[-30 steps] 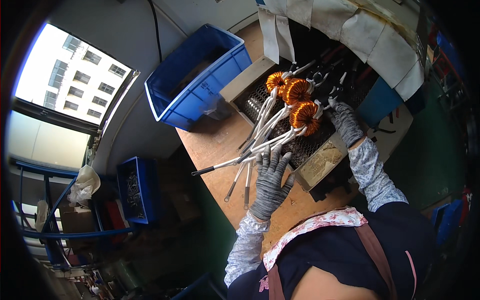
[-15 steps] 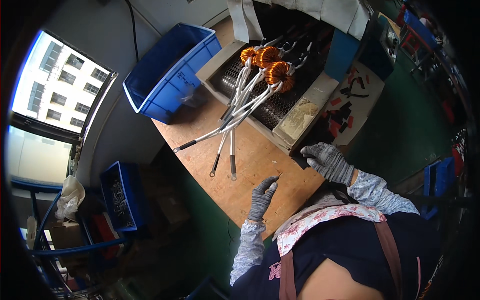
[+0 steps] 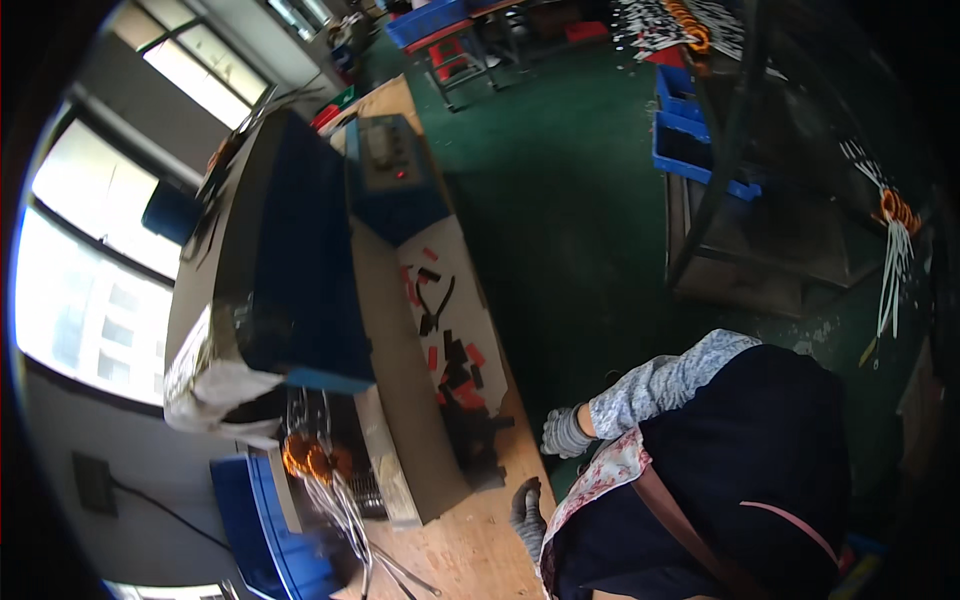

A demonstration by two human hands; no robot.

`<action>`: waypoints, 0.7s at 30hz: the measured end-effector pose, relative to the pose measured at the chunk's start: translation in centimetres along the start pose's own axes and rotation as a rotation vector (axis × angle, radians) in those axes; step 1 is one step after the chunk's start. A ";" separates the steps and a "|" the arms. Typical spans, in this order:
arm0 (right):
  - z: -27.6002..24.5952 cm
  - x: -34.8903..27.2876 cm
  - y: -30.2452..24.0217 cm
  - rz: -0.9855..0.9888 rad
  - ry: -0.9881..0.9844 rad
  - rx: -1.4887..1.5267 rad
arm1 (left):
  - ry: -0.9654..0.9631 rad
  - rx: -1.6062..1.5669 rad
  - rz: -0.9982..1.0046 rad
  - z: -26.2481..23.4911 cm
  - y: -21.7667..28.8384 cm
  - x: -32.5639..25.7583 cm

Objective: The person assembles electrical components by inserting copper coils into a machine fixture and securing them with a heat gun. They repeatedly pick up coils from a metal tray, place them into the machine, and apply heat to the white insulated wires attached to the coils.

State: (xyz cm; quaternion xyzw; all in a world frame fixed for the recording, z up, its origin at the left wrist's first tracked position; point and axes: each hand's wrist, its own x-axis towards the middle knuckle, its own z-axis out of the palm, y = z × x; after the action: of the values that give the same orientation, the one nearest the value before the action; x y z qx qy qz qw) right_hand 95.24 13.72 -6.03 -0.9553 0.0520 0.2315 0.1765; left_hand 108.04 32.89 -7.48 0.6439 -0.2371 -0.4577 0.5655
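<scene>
My left hand [image 3: 528, 515], in a grey striped glove, is at the near edge of the wooden table [image 3: 500, 555], fingers pointing up and apart; nothing shows in them. The apron covers its wrist. Just beyond it, past the edge, is my right hand [image 3: 567, 432], gloved alike; its fingers bend away and their tips are hidden and blurred. Nearest to both lie dark pieces [image 3: 490, 436] on the table, beside scattered red and black short sleeves [image 3: 458, 352]. Copper-wound coils [image 3: 318, 458] with white leads rest at the machine's mouth, leads hanging over the table.
The blue machine [image 3: 300, 250] with a control panel [image 3: 385, 150] fills the left side. A blue bin [image 3: 290, 540] stands at lower left. Across the green floor [image 3: 560, 250] stands a dark metal rack [image 3: 770, 230] with blue bins [image 3: 680, 140] and more coils [image 3: 897, 212].
My view has swung to the right, bringing the machine's side, the floor and the rack into sight. Both hands now appear closer to my body, at the table's edge.
</scene>
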 end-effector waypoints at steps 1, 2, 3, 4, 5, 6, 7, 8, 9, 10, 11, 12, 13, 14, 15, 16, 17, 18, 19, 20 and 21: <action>-0.5 -0.5 1.4 -0.059 0.053 -0.009 | -0.001 -0.010 -0.039 1.9 -0.5 0.8; -1.0 -2.0 3.1 -0.089 0.118 -0.017 | -0.045 -0.035 -0.074 4.5 -0.2 2.6; -1.1 -3.3 4.6 -0.081 0.168 0.021 | -0.070 -0.070 -0.113 7.1 0.1 3.8; -1.4 -4.8 6.7 -0.080 0.218 0.055 | -0.113 -0.093 -0.141 9.7 0.7 6.2; -1.3 -6.4 9.0 -0.070 0.278 0.111 | -0.147 -0.122 -0.175 12.0 1.3 8.2; -0.6 -7.9 11.6 -0.007 0.320 0.120 | -0.175 -0.149 -0.206 14.2 2.1 9.9; 0.3 -9.3 13.8 0.043 0.353 0.131 | -0.201 -0.173 -0.236 16.1 2.6 11.4; 1.1 -10.5 15.9 0.090 0.385 0.141 | -0.222 -0.196 -0.259 17.8 2.8 12.8; 1.9 -11.9 18.6 0.145 0.346 0.155 | -0.240 -0.217 -0.284 19.4 3.3 14.1; 3.0 -13.6 21.3 0.231 0.301 0.194 | -0.273 -0.228 -0.319 21.2 3.6 15.6; 4.2 -15.6 23.7 0.342 0.286 0.227 | -0.306 -0.236 -0.341 22.9 4.1 17.0; 4.5 -17.3 25.6 0.429 0.230 0.260 | -0.327 -0.253 -0.359 24.2 4.6 18.0; 5.0 -18.8 27.2 0.535 0.200 0.252 | -0.349 -0.265 -0.375 25.3 5.1 19.1; 6.2 -20.2 29.0 0.635 0.173 0.257 | -0.402 -0.266 -0.397 26.9 5.8 20.4; 7.0 -21.5 30.3 0.720 0.198 0.287 | -0.432 -0.271 -0.417 28.3 6.3 21.6; 7.8 -22.7 31.4 0.766 0.161 0.344 | -0.460 -0.253 -0.432 29.8 6.9 23.0; 8.4 -23.5 32.6 0.802 0.137 0.381 | -0.469 -0.169 -0.454 31.5 7.8 24.4; 8.6 -24.5 33.4 0.842 0.146 0.409 | -0.513 -0.101 -0.478 33.2 8.0 26.3; 8.5 -25.4 34.3 0.882 0.129 0.448 | -0.557 -0.031 -0.500 35.0 8.1 28.1; 9.1 -25.6 34.9 0.929 0.136 0.505 | -0.598 0.046 -0.529 36.2 8.2 29.9; 8.7 -25.7 35.7 0.947 0.112 0.575 | -0.692 0.147 -0.484 37.4 8.1 32.2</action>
State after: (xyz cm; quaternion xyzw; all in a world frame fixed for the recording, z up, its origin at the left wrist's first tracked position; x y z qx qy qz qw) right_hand 62.31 -16.00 -12.58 -0.7517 0.5460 0.2111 0.3038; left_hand 92.82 -14.73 -8.02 0.5279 -0.2871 -0.7481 0.2815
